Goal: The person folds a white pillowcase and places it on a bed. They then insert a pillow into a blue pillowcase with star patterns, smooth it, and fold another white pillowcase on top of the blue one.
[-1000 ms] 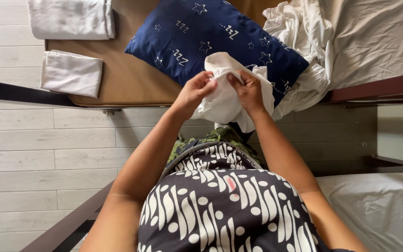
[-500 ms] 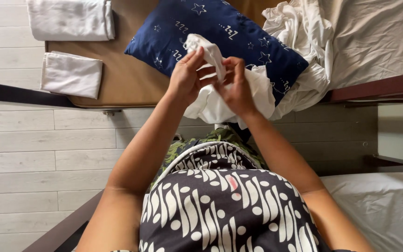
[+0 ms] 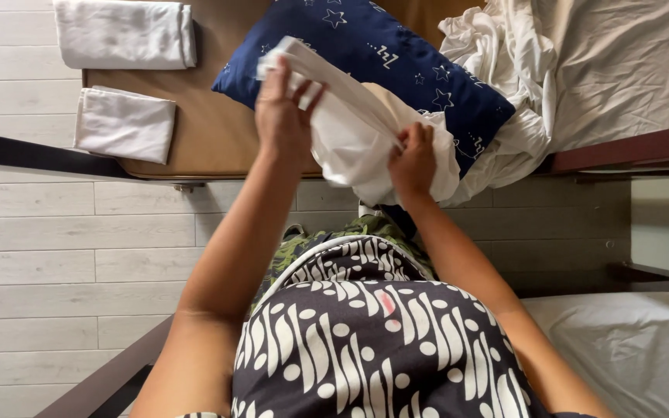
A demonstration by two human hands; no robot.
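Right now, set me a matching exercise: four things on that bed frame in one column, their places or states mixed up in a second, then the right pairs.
Things:
1. white cloth
2. blue pillow
3. folded white pieces
4. crumpled white sheet

Places or states:
A. lying flat on the wooden board's left end
B. bunched up at the pillow's right side
C. held up in both hands
D. resting on the board, under the held cloth

Pairs: 1-C, 2-D, 3-A, 4-B

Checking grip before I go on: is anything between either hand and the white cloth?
Nothing visible. The left hand and right hand both grip the white cloth directly, above the blue pillow.
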